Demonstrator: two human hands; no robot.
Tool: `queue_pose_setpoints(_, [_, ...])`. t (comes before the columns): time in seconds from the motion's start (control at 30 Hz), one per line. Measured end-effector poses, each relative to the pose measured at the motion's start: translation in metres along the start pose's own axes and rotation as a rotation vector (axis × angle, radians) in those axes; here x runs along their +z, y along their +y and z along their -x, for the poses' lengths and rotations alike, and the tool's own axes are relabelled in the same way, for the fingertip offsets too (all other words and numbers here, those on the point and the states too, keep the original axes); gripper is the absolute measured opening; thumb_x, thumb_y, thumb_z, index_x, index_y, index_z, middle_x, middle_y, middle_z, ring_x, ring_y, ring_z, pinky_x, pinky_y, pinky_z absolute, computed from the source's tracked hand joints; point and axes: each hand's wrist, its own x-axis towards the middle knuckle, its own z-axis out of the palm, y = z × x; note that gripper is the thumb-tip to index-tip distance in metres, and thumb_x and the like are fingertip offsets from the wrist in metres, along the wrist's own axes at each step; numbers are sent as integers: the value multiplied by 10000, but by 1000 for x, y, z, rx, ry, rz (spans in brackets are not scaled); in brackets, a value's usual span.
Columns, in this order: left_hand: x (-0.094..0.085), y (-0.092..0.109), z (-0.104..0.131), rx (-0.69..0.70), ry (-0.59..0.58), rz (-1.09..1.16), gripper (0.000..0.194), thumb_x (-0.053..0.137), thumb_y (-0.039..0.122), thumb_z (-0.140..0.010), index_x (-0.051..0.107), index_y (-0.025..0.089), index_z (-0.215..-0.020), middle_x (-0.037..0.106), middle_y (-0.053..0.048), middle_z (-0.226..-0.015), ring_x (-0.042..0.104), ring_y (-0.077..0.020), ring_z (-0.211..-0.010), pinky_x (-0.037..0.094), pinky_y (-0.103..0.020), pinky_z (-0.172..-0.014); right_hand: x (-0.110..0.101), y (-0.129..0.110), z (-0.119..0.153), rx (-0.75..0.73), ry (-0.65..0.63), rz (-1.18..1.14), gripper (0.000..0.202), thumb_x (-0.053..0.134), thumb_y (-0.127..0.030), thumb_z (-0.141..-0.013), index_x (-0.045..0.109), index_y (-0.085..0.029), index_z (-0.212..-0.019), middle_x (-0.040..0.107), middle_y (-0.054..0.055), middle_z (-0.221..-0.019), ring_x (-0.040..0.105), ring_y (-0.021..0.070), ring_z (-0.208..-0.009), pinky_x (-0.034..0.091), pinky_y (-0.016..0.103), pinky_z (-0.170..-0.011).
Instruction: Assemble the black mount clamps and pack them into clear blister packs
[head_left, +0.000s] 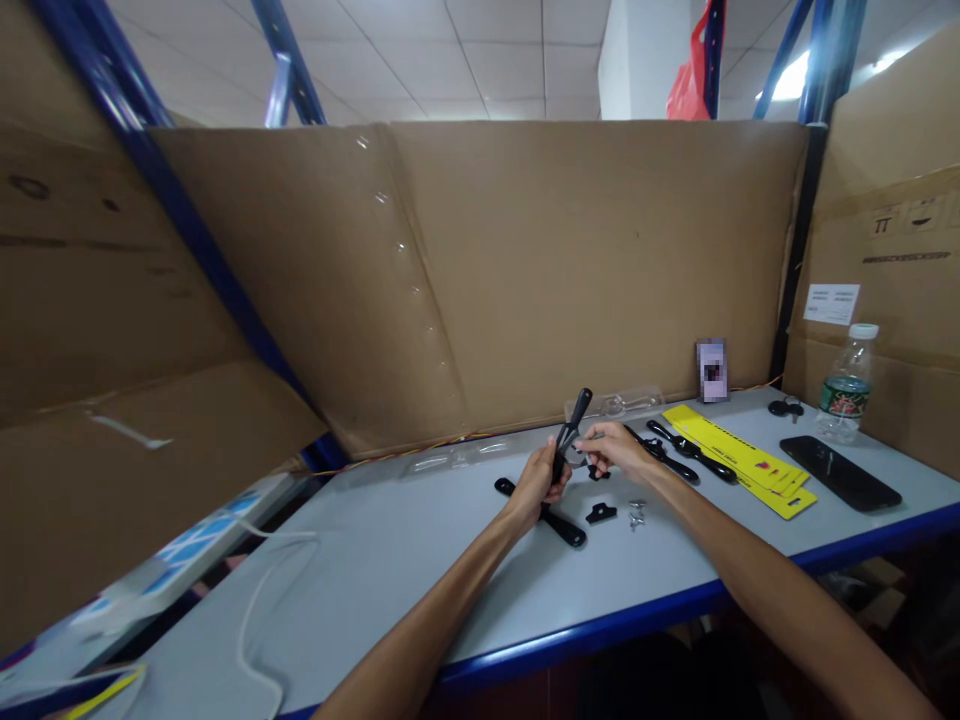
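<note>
My left hand [545, 478] is wrapped round a black-handled tool [580, 408], held tilted above the table. My right hand [611, 450] is closed at the tool's middle, its fingertips pinching something too small to make out beside a grey metal part [575, 454]. Below my left hand, another black-handled tool [564, 527] lies on the table. A small black bracket [601, 513] and several silver screws [637, 514] lie in front of my hands. More black-handled tools [694, 452] rest to the right of my right hand.
Yellow cards [739, 455], a black phone [840, 472], a water bottle [846, 390] and keys [785, 408] are on the right of the grey table [375, 560]. Clear plastic packaging [465, 456] lies along the cardboard wall [585, 270]. A power strip [195, 545] and white cable [247, 620] are at left.
</note>
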Motion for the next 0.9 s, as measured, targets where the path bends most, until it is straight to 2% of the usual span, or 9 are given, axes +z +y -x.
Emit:
queue_pose_setpoints(0.07, [1,1,0,17,-15,-38,591,530,732,-809,455,188,-588,422,36,-478,258,-41,-376,106,-186,-387,1,-1,-1,16,44,-11,278,771,-269,-761,520,-176,-687,558,-70,-465,469,72,-334,436,181,-372])
queue_pose_setpoints(0.17, [3,2,1,48,-28,-69,515,653,659,-746,520,171,-652,504,11,-529,295,-51,-410,121,-188,-399,2,-1,-1,34,104,-38,268,769,-227,-753,521,-174,-669,554,-71,-466,476,73,-336,447,188,-371])
queue_pose_setpoints(0.3, [5,3,3,79,-47,-111,452,718,576,-711,553,158,-662,503,21,-522,286,-52,-429,132,-196,-416,4,-1,0,41,150,-92,254,756,-197,-760,511,-183,-697,568,-68,-475,482,81,-332,468,205,-379])
queue_pose_setpoints(0.53, [3,2,4,95,-31,-141,464,677,602,-741,592,150,-688,574,-13,-551,319,-58,-405,141,-211,-406,6,0,0,-11,84,-168,271,794,-258,-753,539,-177,-793,631,-36,-531,540,95,-378,506,214,-436])
queue_pose_setpoints(0.67, [2,0,2,114,-21,-153,494,671,629,-744,534,171,-622,496,24,-461,299,-49,-354,141,-211,-384,6,1,0,-31,10,-102,253,776,-327,-778,602,-148,-736,656,-4,-583,539,88,-396,496,216,-429])
queue_pose_setpoints(0.77, [3,-2,2,86,-47,-104,515,652,663,-751,500,187,-627,429,58,-427,257,-40,-328,122,-201,-364,6,2,-2,-40,19,-86,269,780,-330,-769,608,-144,-680,637,-8,-559,524,87,-399,487,215,-420])
queue_pose_setpoints(0.9, [5,-1,5,59,-67,-76,492,683,645,-732,511,186,-685,462,61,-442,262,-36,-310,118,-186,-334,3,3,-4,-33,-2,-75,251,792,-301,-742,612,-145,-664,638,-6,-547,523,86,-409,471,200,-413])
